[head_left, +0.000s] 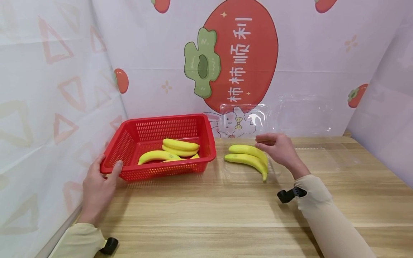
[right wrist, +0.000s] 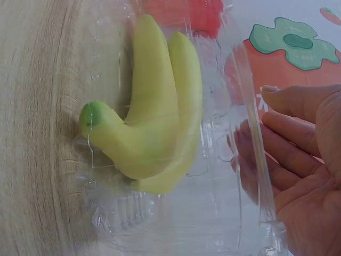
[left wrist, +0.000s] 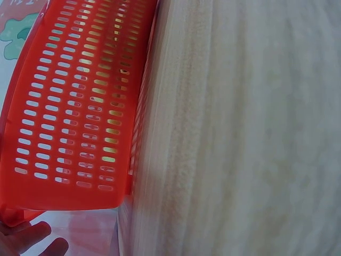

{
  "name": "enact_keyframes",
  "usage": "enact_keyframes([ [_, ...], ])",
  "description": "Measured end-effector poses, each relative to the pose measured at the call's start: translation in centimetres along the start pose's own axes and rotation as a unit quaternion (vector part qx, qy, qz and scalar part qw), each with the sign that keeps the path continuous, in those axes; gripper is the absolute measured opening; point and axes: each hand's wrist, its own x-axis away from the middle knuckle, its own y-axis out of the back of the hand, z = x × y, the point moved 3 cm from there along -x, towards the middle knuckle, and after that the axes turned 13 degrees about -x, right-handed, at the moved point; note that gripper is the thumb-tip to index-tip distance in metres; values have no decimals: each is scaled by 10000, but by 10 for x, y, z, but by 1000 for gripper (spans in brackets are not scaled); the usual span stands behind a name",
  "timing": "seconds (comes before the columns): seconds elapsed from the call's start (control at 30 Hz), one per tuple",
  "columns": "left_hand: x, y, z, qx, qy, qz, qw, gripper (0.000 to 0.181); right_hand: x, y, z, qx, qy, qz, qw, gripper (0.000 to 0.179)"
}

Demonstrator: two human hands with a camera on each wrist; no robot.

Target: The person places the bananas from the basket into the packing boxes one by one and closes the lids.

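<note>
In head view, grips with left hand (head_left: pixel 100 190) the left corner of red perforated plastic basket (head_left: pixel 161 170) holding yellow curved bananas (head_left: pixel 158 155), probably for steadying; holds nothing visible in right hand (head_left: pixel 280 149), with fingers loosely extended, beside two yellow bananas (head_left: pixel 246 159) in clear plastic box (head_left: pixel 232 172). In left wrist view, shows wide wood-grain table (left wrist: pixel 229 133), likely giving room. In right wrist view, has box's edge near fingers, contact unclear.

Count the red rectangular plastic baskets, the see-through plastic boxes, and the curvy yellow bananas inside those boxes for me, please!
Red rectangular plastic basket: 1
Clear plastic boxes: 2
Curved yellow bananas inside the boxes: 2
Total: 5
</note>
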Motion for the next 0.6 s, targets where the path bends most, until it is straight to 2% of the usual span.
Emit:
enact_keyframes([
  [0.6, -1, -1, 1, 45, -3, 3, 10000, 83, 0, 0, 3, -67, -60, -43, 10000, 42],
])
